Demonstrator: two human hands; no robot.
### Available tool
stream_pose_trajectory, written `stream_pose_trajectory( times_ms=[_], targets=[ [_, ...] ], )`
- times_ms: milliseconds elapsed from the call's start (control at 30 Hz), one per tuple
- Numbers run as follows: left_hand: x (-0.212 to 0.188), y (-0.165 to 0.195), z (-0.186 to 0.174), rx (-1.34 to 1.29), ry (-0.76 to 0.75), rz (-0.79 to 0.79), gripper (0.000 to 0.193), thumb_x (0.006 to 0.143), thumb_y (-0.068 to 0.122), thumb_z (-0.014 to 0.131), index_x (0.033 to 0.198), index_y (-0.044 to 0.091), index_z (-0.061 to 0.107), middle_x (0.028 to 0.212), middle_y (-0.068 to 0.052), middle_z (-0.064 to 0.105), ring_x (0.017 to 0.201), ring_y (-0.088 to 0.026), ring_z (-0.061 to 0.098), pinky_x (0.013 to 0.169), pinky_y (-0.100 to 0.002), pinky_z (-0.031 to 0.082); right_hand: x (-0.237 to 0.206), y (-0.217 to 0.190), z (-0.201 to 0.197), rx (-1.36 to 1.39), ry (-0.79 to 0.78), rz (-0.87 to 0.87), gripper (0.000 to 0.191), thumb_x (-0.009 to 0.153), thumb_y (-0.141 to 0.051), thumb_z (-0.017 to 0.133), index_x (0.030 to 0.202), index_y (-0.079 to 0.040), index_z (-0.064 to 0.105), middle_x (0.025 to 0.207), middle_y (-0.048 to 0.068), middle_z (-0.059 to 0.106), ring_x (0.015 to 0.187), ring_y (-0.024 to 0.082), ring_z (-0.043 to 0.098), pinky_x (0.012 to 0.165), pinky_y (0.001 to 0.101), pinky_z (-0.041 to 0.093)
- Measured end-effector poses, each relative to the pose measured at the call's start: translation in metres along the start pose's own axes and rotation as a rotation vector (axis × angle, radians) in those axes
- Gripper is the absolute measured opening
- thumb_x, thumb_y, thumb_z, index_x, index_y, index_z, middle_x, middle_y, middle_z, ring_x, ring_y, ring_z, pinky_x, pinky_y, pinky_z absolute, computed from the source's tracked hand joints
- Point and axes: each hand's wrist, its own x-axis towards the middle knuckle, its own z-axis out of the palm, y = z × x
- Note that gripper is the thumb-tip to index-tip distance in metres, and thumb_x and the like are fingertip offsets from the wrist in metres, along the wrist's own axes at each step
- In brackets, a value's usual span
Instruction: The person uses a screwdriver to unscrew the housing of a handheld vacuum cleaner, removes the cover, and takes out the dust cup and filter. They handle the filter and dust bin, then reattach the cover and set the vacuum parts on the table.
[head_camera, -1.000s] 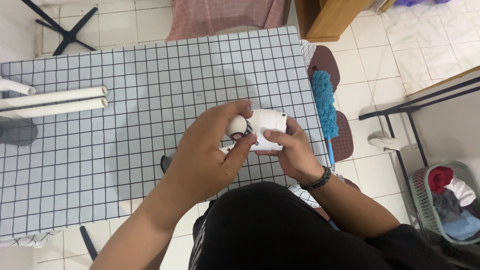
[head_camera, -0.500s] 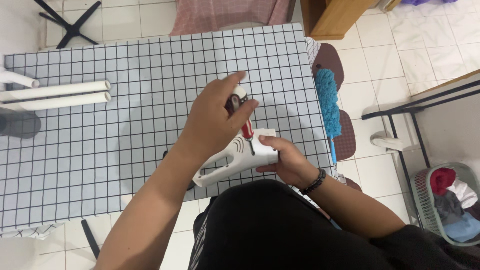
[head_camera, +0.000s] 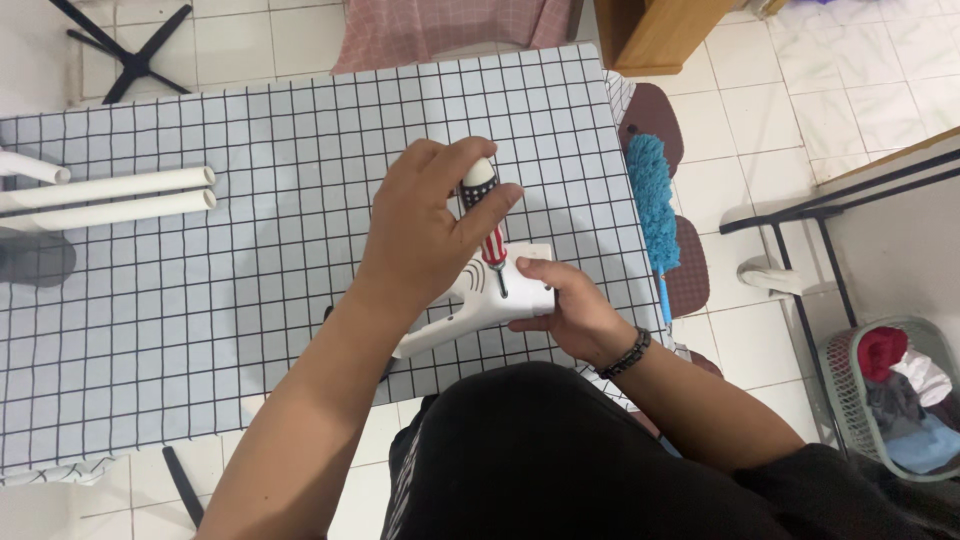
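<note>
item: white plastic housing (head_camera: 480, 300), centre of the frame on the grid-patterned table (head_camera: 250, 330). right hand (head_camera: 572, 312) clamped round its right end. left hand (head_camera: 425, 235) closed on a red-handled screwdriver (head_camera: 488, 225), tip down in the housing. judged best done with the shaft upright, pressing firmly, the housing pinned flat. also present: two white pipes (head_camera: 110, 198) at left; blue duster (head_camera: 652, 195) at right.

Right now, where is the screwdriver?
In the head view, the screwdriver stands upright in the left hand, tip on the white plastic device near the table's right front edge.
</note>
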Motion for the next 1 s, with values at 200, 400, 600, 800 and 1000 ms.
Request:
stream_pose_trajectory(
  times_ms=[200,400,600,800,1000],
  targets=[
    [0.001,0.005,-0.012,-0.288,-0.147,-0.050,0.049,0.097,0.020,0.064,0.143,0.006,0.052,0.101,-0.007,0.065,0.087,-0.018,0.065,0.080,-0.031,0.053,-0.004,-0.005,0.003,0.019,0.031,-0.012,0.048,0.091,-0.043,0.058,0.126,-0.011,0.063,0.115,0.005,0.070,0.106,0.019,0.065,0.087,0.0428,0.054],
    [0.001,0.005,-0.005,-0.111,0.052,0.301,0.033,0.097,0.018,0.068,0.126,0.005,0.059,0.115,-0.014,0.061,0.107,-0.030,0.058,0.095,-0.039,0.046,-0.008,-0.010,0.000,0.008,-0.016,-0.087,0.049,0.092,-0.042,0.058,0.128,-0.009,0.062,0.115,0.006,0.069,0.105,0.021,0.064,0.086,0.0437,0.053],
    [0.006,-0.003,0.002,-0.095,0.022,0.098,0.036,0.098,0.025,0.074,0.129,0.011,0.064,0.105,-0.008,0.059,0.091,-0.022,0.060,0.081,-0.035,0.052,-0.003,-0.014,0.002,0.019,0.045,-0.090,0.049,0.091,-0.041,0.058,0.129,-0.009,0.062,0.119,0.005,0.069,0.110,0.021,0.064,0.089,0.0442,0.054],
    [0.006,-0.007,0.005,-0.176,-0.027,0.180,0.047,0.104,0.015,0.064,0.148,0.006,0.049,0.110,-0.008,0.061,0.096,-0.023,0.061,0.089,-0.036,0.052,-0.002,-0.014,0.004,0.044,0.083,-0.061,0.048,0.090,-0.041,0.059,0.128,-0.011,0.062,0.117,0.005,0.069,0.108,0.021,0.065,0.087,0.0447,0.055],
    [0.010,0.000,0.004,-0.013,0.139,0.370,0.034,0.097,0.021,0.073,0.125,0.008,0.060,0.107,-0.009,0.060,0.101,-0.030,0.058,0.089,-0.040,0.050,-0.003,-0.015,-0.001,0.048,0.065,-0.088,0.048,0.092,-0.041,0.060,0.127,-0.009,0.062,0.116,0.006,0.069,0.107,0.020,0.066,0.086,0.0429,0.056]
  ],
)
